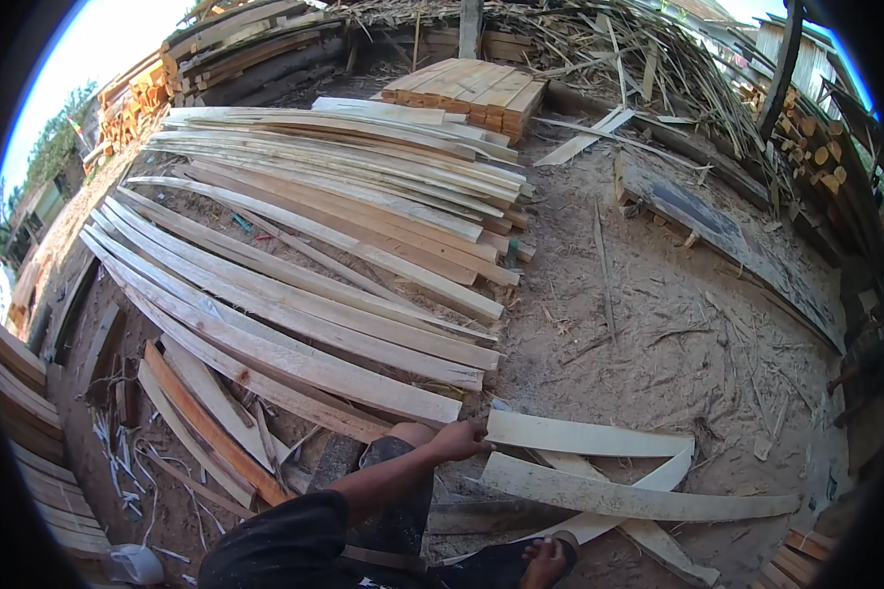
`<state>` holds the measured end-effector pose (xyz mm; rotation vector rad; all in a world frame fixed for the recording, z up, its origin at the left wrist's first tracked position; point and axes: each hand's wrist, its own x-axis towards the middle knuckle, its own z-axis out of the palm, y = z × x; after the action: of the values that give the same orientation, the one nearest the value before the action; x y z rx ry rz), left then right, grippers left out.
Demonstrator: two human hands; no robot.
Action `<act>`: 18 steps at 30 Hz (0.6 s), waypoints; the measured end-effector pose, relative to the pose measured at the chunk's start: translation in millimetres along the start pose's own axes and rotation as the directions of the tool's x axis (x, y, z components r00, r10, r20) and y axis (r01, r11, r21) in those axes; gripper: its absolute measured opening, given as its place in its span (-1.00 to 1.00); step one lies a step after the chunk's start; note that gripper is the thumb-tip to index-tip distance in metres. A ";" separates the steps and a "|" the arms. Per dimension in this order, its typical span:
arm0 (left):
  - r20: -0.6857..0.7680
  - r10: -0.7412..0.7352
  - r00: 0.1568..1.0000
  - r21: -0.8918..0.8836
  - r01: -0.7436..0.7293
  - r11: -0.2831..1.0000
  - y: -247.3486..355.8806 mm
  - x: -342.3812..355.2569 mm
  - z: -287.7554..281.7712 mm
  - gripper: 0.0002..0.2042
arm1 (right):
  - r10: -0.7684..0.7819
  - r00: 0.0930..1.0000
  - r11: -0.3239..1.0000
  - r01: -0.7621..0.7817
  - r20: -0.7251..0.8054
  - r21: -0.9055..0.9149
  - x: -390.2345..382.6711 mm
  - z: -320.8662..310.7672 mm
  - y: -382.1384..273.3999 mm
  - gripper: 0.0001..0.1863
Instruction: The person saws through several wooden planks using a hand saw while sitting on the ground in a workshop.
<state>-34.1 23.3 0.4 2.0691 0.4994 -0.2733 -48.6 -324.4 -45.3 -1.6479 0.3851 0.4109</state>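
My left hand [459, 441] reaches out at lower middle, fingers bent beside the left ends of two pale, thin boards, an upper one [589, 435] and a lower one [619, 496]; what it grips, if anything, is unclear. These boards lie over crossed slats [673, 555] on the dirt. My right hand [545, 563] is low at the bottom, near my leg, fingers curled, their contents hidden. Long planks [295, 344] lie side by side in rows just beyond my left hand.
A neat board stack [462, 93] stands at the back, scrap wood [580, 49] behind it. A weathered panel [717, 236] lies at right, near piled logs [815, 157]. Loose offcuts [196, 422], cord and a white container [138, 563] are at lower left, beside stacked planks [34, 461].
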 end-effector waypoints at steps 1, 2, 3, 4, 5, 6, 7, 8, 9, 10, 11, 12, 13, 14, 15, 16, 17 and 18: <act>0.007 -0.079 0.997 0.081 0.078 0.994 5.3 15.0 9.4 -0.38 | 0.019 0.996 0.998 -0.014 -0.083 0.054 -8.2 -24.2 24.7 -0.67; -0.024 0.021 1.000 0.167 -0.016 0.986 -4.3 30.3 25.6 -0.28 | 0.049 0.986 0.994 -0.032 -0.162 0.108 -20.0 -38.1 37.2 -0.59; 0.012 0.011 1.000 0.269 -0.014 0.963 -12.2 47.8 40.6 -0.18 | 0.070 0.990 0.975 -0.042 -0.119 0.220 -16.0 -46.7 45.5 -0.68; 0.050 0.018 0.999 0.369 -0.035 0.929 -13.7 63.5 57.9 -0.04 | 0.095 0.990 0.944 -0.058 -0.100 0.326 -15.6 -50.4 40.5 -0.75; 0.119 0.007 0.993 0.436 -0.058 0.898 -12.2 78.1 72.8 0.08 | 0.065 0.994 0.959 -0.038 -0.085 0.282 -21.5 -40.4 21.5 -0.75; 0.102 0.039 0.994 0.535 -0.088 0.840 -15.1 76.6 83.1 0.15 | 0.057 0.997 0.973 -0.042 -0.059 0.229 -25.5 -24.6 2.8 -0.75; 0.129 0.035 0.991 0.615 -0.107 0.781 -18.7 81.8 94.0 0.22 | 0.000 1.000 0.984 0.001 -0.002 0.177 -21.7 -18.9 2.3 -0.74; 0.187 0.003 0.982 0.658 -0.127 0.742 -26.7 87.3 105.5 0.26 | 0.024 0.999 0.978 -0.030 0.029 0.205 -18.9 -12.2 2.2 -0.73; 0.281 -0.085 0.956 0.645 -0.122 0.755 -27.3 96.3 113.5 0.27 | 0.027 0.998 0.971 -0.041 0.062 0.237 -15.4 -11.0 1.6 -0.73; 0.321 -0.150 0.935 0.601 -0.079 0.796 -27.9 104.5 118.0 0.28 | 0.037 0.999 0.967 -0.037 0.006 0.253 -15.3 -15.4 3.0 -0.73; 0.347 -0.120 0.930 0.635 -0.139 0.760 -17.0 107.4 120.8 0.30 | 0.034 0.999 0.947 -0.037 0.016 0.320 -16.4 -16.7 6.0 -0.73; 0.416 -0.018 0.909 0.653 -0.285 0.701 -9.3 106.8 120.4 0.27 | 0.028 0.999 0.923 -0.038 0.032 0.382 -17.4 -19.1 8.7 -0.73; 0.479 0.068 0.875 0.658 -0.409 0.632 2.1 97.2 112.2 0.25 | 0.045 0.999 0.916 -0.043 0.004 0.400 -19.8 -21.8 8.1 -0.73; 0.509 0.075 0.857 0.653 -0.442 0.615 1.3 96.4 112.6 0.25 | 0.075 0.997 0.881 -0.079 0.027 0.467 -18.8 -25.6 5.1 -0.72; 0.388 0.034 0.921 0.594 -0.279 0.754 -6.9 88.4 113.0 0.19 | 0.101 0.993 0.840 -0.116 0.056 0.530 -18.6 -28.6 2.4 -0.70; 0.271 -0.029 0.962 0.494 -0.113 0.862 -14.4 80.2 113.9 0.14 | 0.106 0.994 0.833 -0.100 0.020 0.545 -18.2 -31.9 1.0 -0.70; 0.059 -0.098 0.993 0.460 0.060 0.886 -24.7 72.7 117.0 0.01 | 0.143 0.989 0.750 -0.134 0.039 0.648 -16.9 -37.1 1.8 -0.69; -0.153 -0.169 0.974 0.386 0.216 0.897 -34.3 69.2 120.9 -0.11 | 0.163 0.985 0.652 -0.153 0.060 0.742 -14.3 -41.2 2.7 -0.68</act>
<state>12.7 -47.6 -115.1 2.4478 0.7754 -0.4013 -60.7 -365.5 -36.5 -0.7993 0.6160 0.3075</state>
